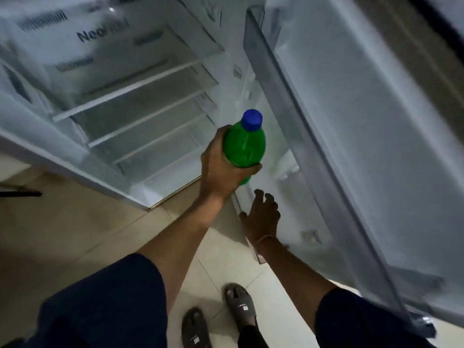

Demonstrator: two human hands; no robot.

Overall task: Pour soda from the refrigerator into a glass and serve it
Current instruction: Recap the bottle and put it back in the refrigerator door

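Observation:
A green soda bottle (244, 146) with a blue cap is upright in front of the open refrigerator (130, 96). My left hand (221, 169) is wrapped around its lower body and holds it in the air. My right hand (262, 214) is lower, fingers spread, holding nothing, beside the lower inner edge of the open refrigerator door (351, 136). No glass is in view.
The refrigerator's glass shelves (140, 106) look bare. The open door with its clear bins (283, 101) fills the right side. Pale floor tiles (75, 222) lie below, with my feet in dark sandals (238, 302) near the bottom.

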